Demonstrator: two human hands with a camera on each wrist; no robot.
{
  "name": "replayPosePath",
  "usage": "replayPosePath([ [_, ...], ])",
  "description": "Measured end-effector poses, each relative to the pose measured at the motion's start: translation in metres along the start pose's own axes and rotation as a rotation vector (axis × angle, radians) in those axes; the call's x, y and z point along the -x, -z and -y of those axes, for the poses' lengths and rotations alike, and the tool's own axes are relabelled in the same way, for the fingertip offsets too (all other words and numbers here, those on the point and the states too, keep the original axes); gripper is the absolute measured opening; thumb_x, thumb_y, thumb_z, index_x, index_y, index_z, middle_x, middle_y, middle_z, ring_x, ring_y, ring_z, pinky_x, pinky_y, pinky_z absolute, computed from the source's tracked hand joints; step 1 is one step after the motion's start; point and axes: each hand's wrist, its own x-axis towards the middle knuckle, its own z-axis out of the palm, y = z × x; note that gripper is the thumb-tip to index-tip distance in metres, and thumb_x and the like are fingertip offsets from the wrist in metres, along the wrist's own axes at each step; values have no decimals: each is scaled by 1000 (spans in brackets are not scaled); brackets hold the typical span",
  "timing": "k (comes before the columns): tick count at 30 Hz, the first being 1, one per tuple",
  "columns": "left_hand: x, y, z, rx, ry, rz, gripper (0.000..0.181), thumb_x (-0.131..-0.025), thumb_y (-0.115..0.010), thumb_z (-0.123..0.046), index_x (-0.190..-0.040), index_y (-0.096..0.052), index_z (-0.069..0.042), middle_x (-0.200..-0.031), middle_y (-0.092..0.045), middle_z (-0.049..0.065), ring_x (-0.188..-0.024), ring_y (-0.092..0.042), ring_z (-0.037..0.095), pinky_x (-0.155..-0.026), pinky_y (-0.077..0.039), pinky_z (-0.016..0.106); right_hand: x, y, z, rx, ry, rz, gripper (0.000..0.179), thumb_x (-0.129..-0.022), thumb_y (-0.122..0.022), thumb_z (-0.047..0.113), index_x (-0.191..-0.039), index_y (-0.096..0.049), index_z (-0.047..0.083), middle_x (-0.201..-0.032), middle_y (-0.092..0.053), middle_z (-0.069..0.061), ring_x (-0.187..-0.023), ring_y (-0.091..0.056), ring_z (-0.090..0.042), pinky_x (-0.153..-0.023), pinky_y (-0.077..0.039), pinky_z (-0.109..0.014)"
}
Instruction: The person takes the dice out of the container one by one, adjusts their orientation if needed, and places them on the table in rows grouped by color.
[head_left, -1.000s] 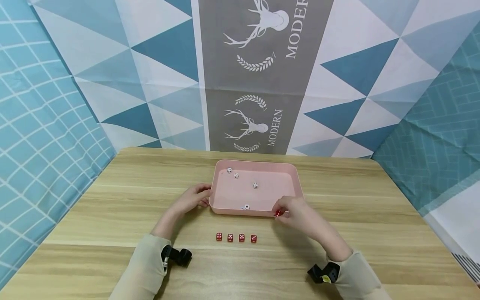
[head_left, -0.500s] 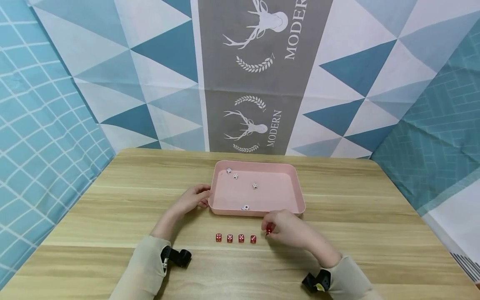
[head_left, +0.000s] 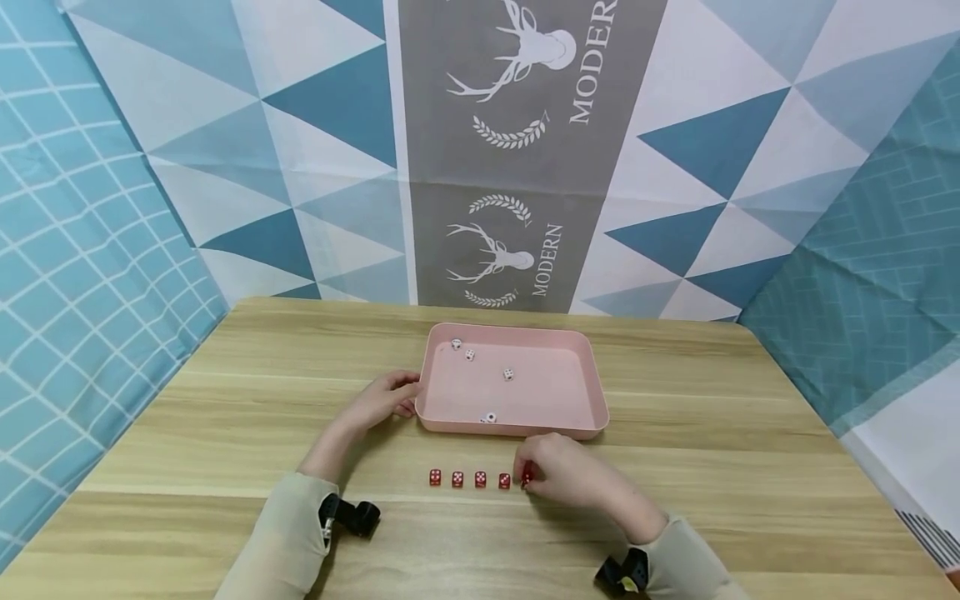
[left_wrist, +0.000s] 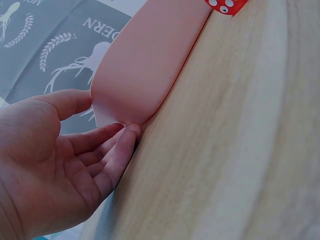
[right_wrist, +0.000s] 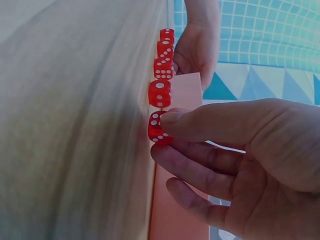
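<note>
In the head view my right hand [head_left: 566, 475] pinches a red die [head_left: 527, 477] at the right end of a row of several red dice [head_left: 481, 479] on the table. The right wrist view shows thumb and fingertips around this die [right_wrist: 157, 127], right beside the neighbouring red die [right_wrist: 159, 93]. My left hand [head_left: 381, 403] holds the left side of a shallow pink tray [head_left: 517, 430]. In the left wrist view the thumb reaches the tray's rim and the fingertips meet its lower corner [left_wrist: 120, 95]. Several white dice [head_left: 508, 375] lie scattered inside the tray.
The wooden table [head_left: 300, 350] extends around the tray and the row. A patterned cloth backdrop [head_left: 510, 192] stands behind the table's far edge. Black wrist cameras [head_left: 360, 517] sit on both sleeves.
My right hand has carried the red die from the tray's front right rim down and left to the end of the red row. My left hand stays at the tray.
</note>
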Motion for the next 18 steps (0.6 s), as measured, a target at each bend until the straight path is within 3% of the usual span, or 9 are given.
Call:
replayPosePath([
  [7, 1, -1, 1, -4, 1, -4, 40, -88, -43, -19, -119, -40, 6, -93, -54, 16, -70, -54, 16, -66, -48, 29, 0, -2, 1, 46, 30, -3, 13, -70, -63, 7, -74, -61, 19, -75, -55, 12, -69, -48, 1, -62, -42, -15],
  [13, 1, -1, 0, -3, -7, 0, 41, -88, -43, -19, -119, -39, 7, -93, -53, 16, -70, -54, 17, -67, -48, 29, 0, 1, 3, 42, -5, -7, 14, -70, -63, 8, -76, -60, 21, -76, -53, 14, -70, -47, 0, -64, -42, -17],
  [18, 2, -1, 0, 5, -9, 5, 40, -89, -43, -18, -119, -39, 8, -95, -53, 18, -70, -53, 17, -67, -48, 30, -4, 6, 4, 35, -41, -65, 11, -72, -61, 10, -78, -60, 19, -73, -54, 13, -68, -49, -1, -63, -43, -18],
])
